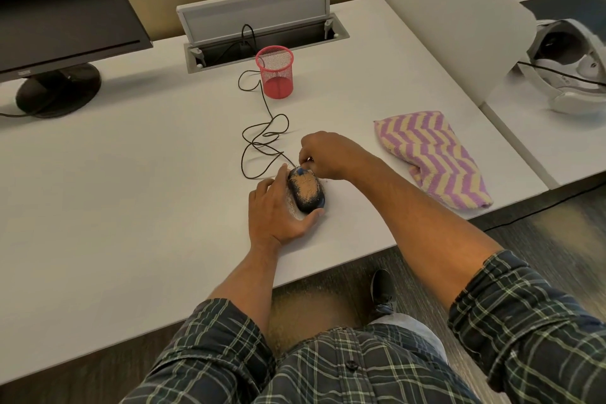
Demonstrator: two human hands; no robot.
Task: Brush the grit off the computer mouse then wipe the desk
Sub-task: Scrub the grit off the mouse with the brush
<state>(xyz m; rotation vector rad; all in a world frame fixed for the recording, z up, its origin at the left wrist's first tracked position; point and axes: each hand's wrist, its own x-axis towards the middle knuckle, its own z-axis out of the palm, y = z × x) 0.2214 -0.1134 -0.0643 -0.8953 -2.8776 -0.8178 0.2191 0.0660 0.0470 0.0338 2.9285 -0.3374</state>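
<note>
A black computer mouse [306, 193] dusted with tan grit lies on the white desk [147, 190], and more grit is spilled along its left side [292, 205]. My left hand [275, 210] grips the mouse from the left, with the thumb curled round its near end. My right hand [331, 154] hovers over the mouse's far end, fingers curled and pinching a small brush that is mostly hidden; a blue bit [299, 170] shows on the mouse there. A folded purple and yellow zigzag towel [433, 157] lies on the desk to the right, apart from both hands.
The mouse cable [262, 141] loops back past a red mesh pen cup [274, 75] into an open cable box [259, 29]. A dark monitor [55, 10] stands at the far left. A white divider [459, 26] separates a neighbouring desk holding a white headset [570, 65].
</note>
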